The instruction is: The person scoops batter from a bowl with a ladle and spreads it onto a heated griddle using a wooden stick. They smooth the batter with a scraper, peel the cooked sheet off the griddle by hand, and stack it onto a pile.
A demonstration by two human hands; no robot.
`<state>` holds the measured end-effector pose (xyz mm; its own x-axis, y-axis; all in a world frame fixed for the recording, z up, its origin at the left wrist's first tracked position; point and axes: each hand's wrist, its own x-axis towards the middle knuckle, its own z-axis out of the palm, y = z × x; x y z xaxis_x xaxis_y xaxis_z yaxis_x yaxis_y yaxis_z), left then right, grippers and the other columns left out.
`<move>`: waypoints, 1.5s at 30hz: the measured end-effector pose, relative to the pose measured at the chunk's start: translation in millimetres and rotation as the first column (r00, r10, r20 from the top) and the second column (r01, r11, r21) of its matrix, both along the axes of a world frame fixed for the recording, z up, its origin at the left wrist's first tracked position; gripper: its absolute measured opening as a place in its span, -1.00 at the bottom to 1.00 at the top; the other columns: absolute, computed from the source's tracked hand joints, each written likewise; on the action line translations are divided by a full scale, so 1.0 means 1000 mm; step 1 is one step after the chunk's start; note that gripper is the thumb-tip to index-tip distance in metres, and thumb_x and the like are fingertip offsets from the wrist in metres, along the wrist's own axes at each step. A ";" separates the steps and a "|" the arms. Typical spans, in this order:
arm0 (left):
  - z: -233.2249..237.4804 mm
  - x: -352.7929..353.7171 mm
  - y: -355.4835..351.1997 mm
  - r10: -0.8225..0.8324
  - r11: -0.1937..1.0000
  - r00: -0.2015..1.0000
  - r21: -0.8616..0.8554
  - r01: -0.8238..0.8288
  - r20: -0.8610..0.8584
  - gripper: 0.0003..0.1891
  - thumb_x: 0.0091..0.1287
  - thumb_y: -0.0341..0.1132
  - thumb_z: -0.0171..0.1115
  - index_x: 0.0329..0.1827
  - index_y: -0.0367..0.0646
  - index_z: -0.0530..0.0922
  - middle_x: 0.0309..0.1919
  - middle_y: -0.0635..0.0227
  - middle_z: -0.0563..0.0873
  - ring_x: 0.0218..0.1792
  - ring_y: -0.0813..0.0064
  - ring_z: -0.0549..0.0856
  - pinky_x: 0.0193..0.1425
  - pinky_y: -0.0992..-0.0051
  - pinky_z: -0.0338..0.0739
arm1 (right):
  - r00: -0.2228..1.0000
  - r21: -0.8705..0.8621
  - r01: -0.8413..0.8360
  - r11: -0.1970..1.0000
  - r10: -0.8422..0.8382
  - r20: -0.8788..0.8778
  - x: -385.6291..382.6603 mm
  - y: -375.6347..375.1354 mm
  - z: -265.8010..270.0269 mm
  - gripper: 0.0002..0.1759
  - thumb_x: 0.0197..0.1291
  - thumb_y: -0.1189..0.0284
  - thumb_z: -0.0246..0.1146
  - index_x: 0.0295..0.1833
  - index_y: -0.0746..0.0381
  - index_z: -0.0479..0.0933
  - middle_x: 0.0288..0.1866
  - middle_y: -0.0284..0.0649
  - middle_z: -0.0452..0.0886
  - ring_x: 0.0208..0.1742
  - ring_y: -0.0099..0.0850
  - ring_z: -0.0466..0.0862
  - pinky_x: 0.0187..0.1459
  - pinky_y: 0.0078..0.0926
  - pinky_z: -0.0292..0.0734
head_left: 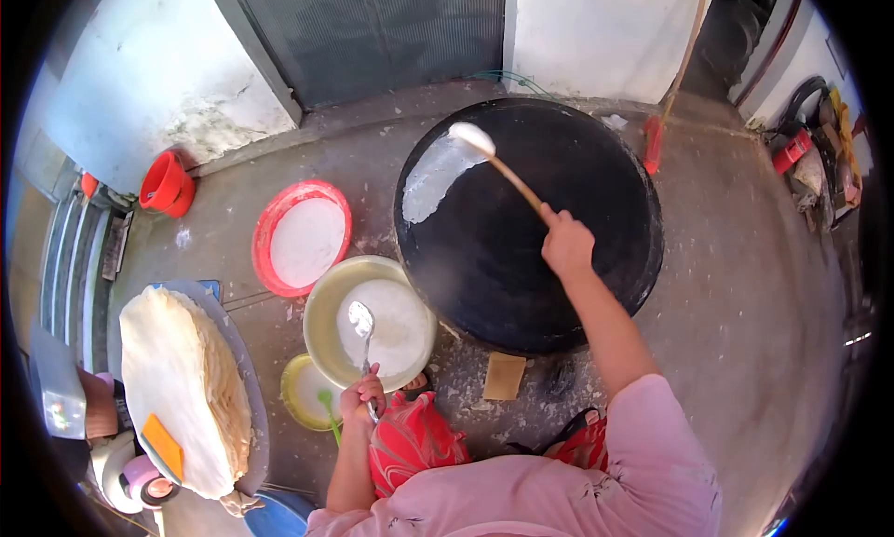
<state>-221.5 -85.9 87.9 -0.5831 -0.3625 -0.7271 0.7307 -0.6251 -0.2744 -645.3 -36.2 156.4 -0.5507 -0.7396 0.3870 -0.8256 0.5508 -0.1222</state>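
Observation:
My right hand [567,245] is closed round the wooden handle of a spreader [515,181], out over the large round black griddle [559,304]. The spreader's white, batter-coated head touches the griddle's far left part. A thin white batter layer [436,180] lies there in a curved strip. Closed on a metal ladle [367,346], my left hand [361,394] is at the near edge of a cream basin [313,337]. The ladle's shiny bowl is above the white batter in that basin. Below it, a yellow bowl [291,409] holds white liquid and a green spoon [326,402].
A red basin [263,248] with white contents stands beyond the cream one. At left, a tall stack of thin flatbreads [182,369] carries an orange scraper [163,446]. A red bucket [169,185] is by the wall, a blue bucket [279,514] near me. A red broom [653,146] leans behind the griddle.

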 end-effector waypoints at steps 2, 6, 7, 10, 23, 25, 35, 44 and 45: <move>0.003 0.001 -0.004 -0.013 1.000 1.000 -0.007 0.013 -0.010 -0.70 0.26 -0.48 -0.20 0.01 -0.42 0.33 -0.58 0.38 0.39 -0.70 0.64 0.35 -0.71 0.66 0.26 | 0.942 -0.031 0.055 0.998 -0.042 0.334 0.002 -0.004 0.001 -0.52 -0.08 0.44 0.13 0.08 0.10 0.46 -0.22 -0.20 0.56 -0.22 -0.21 0.58 -0.21 -0.29 0.49; -0.006 0.000 -0.006 -0.003 1.000 1.000 0.024 0.003 -0.006 -0.71 0.26 -0.47 -0.20 -0.01 -0.42 0.35 -0.57 0.38 0.40 -0.69 0.63 0.36 -0.71 0.66 0.28 | 0.938 -0.039 -0.105 0.994 0.112 0.328 0.049 -0.011 0.012 -0.49 -0.10 0.43 0.13 0.10 0.10 0.43 -0.19 -0.17 0.55 -0.20 -0.19 0.58 -0.14 -0.28 0.49; -0.009 0.003 -0.005 -0.005 1.000 1.000 0.020 0.005 -0.011 -0.71 0.26 -0.47 -0.20 -0.02 -0.42 0.35 -0.58 0.38 0.40 -0.69 0.63 0.37 -0.70 0.66 0.28 | 0.968 0.093 -0.127 0.988 0.102 0.229 0.049 -0.015 0.021 -0.48 -0.09 0.45 0.14 0.11 0.09 0.41 -0.26 -0.17 0.54 -0.26 -0.18 0.58 -0.20 -0.27 0.50; 0.003 0.000 -0.002 -0.007 1.000 1.000 0.028 0.008 -0.023 -0.72 0.26 -0.47 -0.21 -0.04 -0.42 0.36 -0.58 0.39 0.40 -0.69 0.63 0.37 -0.71 0.66 0.28 | 0.992 0.067 0.083 0.994 -0.089 0.088 -0.011 -0.028 0.008 -0.49 -0.06 0.51 0.11 0.13 0.07 0.38 -0.34 -0.18 0.49 -0.33 -0.22 0.58 -0.30 -0.32 0.51; -0.007 0.004 -0.008 -0.038 0.999 0.999 0.035 0.037 0.013 -0.73 0.26 -0.48 -0.19 -0.05 -0.42 0.37 -0.58 0.40 0.39 -0.70 0.63 0.36 -0.71 0.65 0.28 | 0.889 -0.082 0.156 0.984 -0.104 0.445 -0.012 -0.005 -0.008 -0.42 -0.10 0.41 0.11 0.18 0.10 0.36 -0.13 -0.10 0.53 -0.14 -0.19 0.57 -0.14 -0.25 0.48; -0.010 0.004 -0.009 -0.028 0.999 1.000 0.032 0.028 -0.007 -0.74 0.27 -0.48 -0.20 -0.05 -0.42 0.37 -0.59 0.39 0.39 -0.69 0.63 0.36 -0.71 0.64 0.28 | 0.939 -0.166 0.010 0.986 0.048 0.341 0.021 -0.014 -0.004 -0.43 -0.11 0.39 0.12 0.15 0.16 0.36 -0.10 -0.07 0.51 -0.16 -0.17 0.57 -0.15 -0.25 0.49; -0.020 0.005 -0.012 -0.051 0.999 0.999 0.013 0.051 0.017 -0.75 0.25 -0.51 -0.17 -0.08 -0.44 0.38 -0.62 0.40 0.37 -0.71 0.62 0.35 -0.71 0.66 0.28 | 0.913 0.022 0.135 0.991 -0.133 0.387 0.036 0.007 0.021 -0.46 -0.09 0.42 0.11 0.13 0.15 0.32 -0.21 -0.04 0.51 -0.19 -0.12 0.58 -0.18 -0.19 0.50; -0.017 0.004 -0.012 -0.089 0.996 0.996 0.020 0.089 0.010 -0.75 0.23 -0.52 -0.17 -0.08 -0.45 0.38 -0.61 0.39 0.38 -0.70 0.62 0.36 -0.71 0.66 0.28 | 0.849 0.070 0.315 0.946 -0.314 0.424 -0.006 0.010 0.023 -0.40 -0.07 0.40 0.10 0.21 0.13 0.29 -0.13 -0.05 0.53 -0.11 -0.17 0.57 -0.07 -0.26 0.46; -0.019 0.003 -0.013 -0.075 0.997 0.997 0.024 0.075 0.011 -0.75 0.23 -0.51 -0.17 -0.08 -0.45 0.38 -0.60 0.39 0.39 -0.70 0.62 0.37 -0.71 0.65 0.28 | 0.888 0.012 0.255 0.967 -0.239 0.392 0.004 0.000 0.012 -0.42 -0.07 0.44 0.11 0.18 0.15 0.28 -0.20 -0.06 0.51 -0.19 -0.14 0.58 -0.14 -0.23 0.48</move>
<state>-218.1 -98.6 69.4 -0.5991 -0.3008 -0.7420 0.6854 -0.6717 -0.2811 -641.2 -36.6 168.8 -0.8258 -0.5484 0.1314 -0.5460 0.7193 -0.4296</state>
